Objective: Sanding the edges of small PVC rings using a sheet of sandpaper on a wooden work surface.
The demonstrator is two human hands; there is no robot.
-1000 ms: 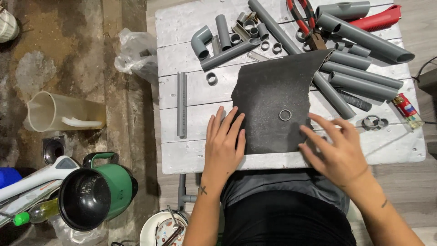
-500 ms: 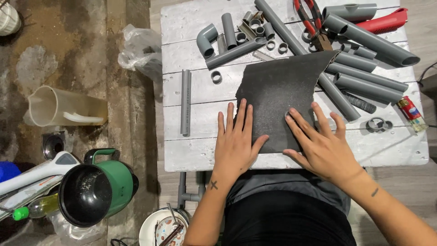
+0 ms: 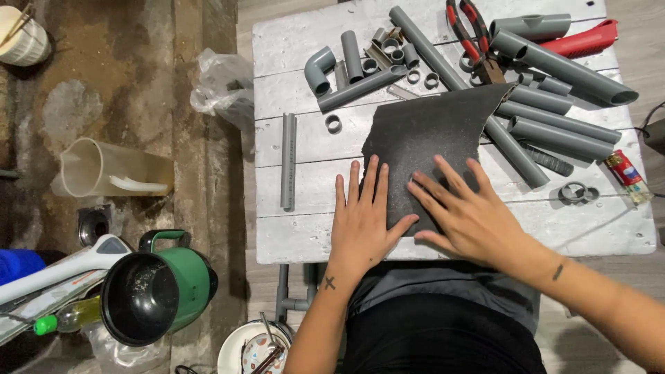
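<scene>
While both hands lie flat at lower centre of the frame, nothing is gripped. Left hand (image 3: 361,225) palm down, fingers straight and only slightly spread, fingertips on the lower left edge of the dark sandpaper sheet (image 3: 429,142), heel of hand on the white plank table (image 3: 298,239). Thumb angled out to the right, tip touching the sheet near the other hand. Right hand (image 3: 471,218) also palm down, fingers fanned wider, pointing up-left, pressing on the lower right part of the sheet. No curl in either hand, just flat pressure.

Sheet sits centre of frame, on the table, its upper right corner riding up over grey pipes (image 3: 554,135) and curling there. Lower edge is hidden under the hands.

Around it: single thin grey pipe (image 3: 288,161) lying vertical at centre left of the table, well apart from the left hand. Small grey ring (image 3: 333,124) just beside the sheet's upper left. Grey elbow fitting (image 3: 318,69) and short pipe pieces at upper centre. Red-handled cutters (image 3: 472,34) upper right, red tool (image 3: 580,39) beyond them. Two joined rings (image 3: 577,193) right of the right hand, small red-labelled tube (image 3: 627,173) at right edge.

Off the table, left side: clear plastic jug (image 3: 104,170) on its side, green pot (image 3: 156,291) lower left, crumpled plastic bag (image 3: 222,83) at the table's upper left corner.
</scene>
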